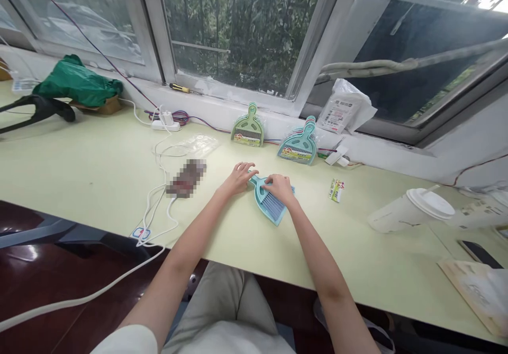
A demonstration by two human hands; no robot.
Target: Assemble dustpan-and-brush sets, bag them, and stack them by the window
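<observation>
A light-blue dustpan (260,198) lies on the table in front of me, its handle pointing to the far left. A small hand brush (272,206) with grey-blue bristles is nested in it. Curled over the handle's end is my left hand (239,178), the fingertips closed on it. My right hand (280,188) is closed in a pinch at the top of the brush and covers part of the pan's right side. Its fingertips are partly hidden. To the right lies a small printed card (336,190), apart from both hands.
Packaged green dustpan sets (248,127) and blue dustpan sets (300,143) lean against the back wall. A blurred-out object (186,178) and white cables (153,206) lie left. At right are a lidded cup (410,209), a phone (480,253) and a paper bag (476,290).
</observation>
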